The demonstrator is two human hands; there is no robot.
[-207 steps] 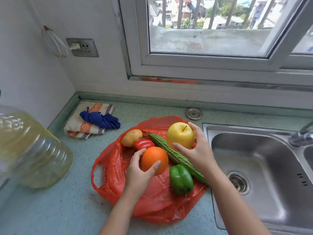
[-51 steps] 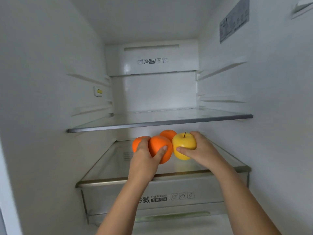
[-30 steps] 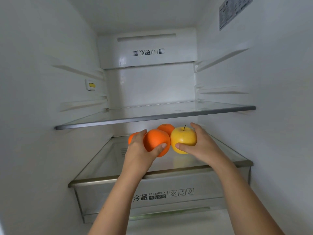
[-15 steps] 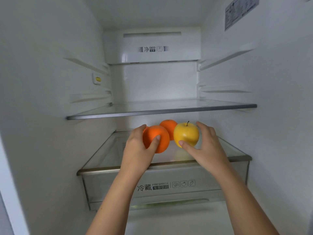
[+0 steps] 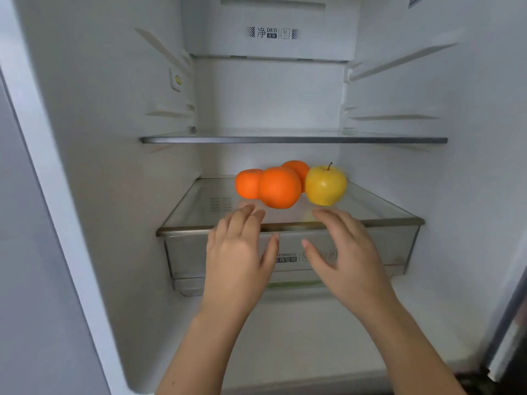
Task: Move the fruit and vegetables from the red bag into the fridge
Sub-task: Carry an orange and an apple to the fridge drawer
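Inside the open fridge, three oranges and a yellow apple (image 5: 325, 185) sit on the lower glass shelf (image 5: 379, 206). The front orange (image 5: 279, 187) stands between a left orange (image 5: 247, 183) and a back orange (image 5: 298, 168) that is partly hidden. My left hand (image 5: 239, 252) hovers just in front of and below the front orange, fingers relaxed and holding nothing. Below the apple, my right hand (image 5: 346, 252) is likewise spread and holds nothing. Neither hand touches the fruit. The red bag is out of view.
An upper glass shelf (image 5: 293, 139) spans the fridge above the fruit. A clear crisper drawer (image 5: 188, 258) sits under the lower shelf, behind my hands. White fridge walls close in left and right, and the door frame (image 5: 34, 155) runs down the left.
Both hands let go of the orange and the apple, which now rest on the lower shelf, and drew back toward me. The view shifted slightly downward.
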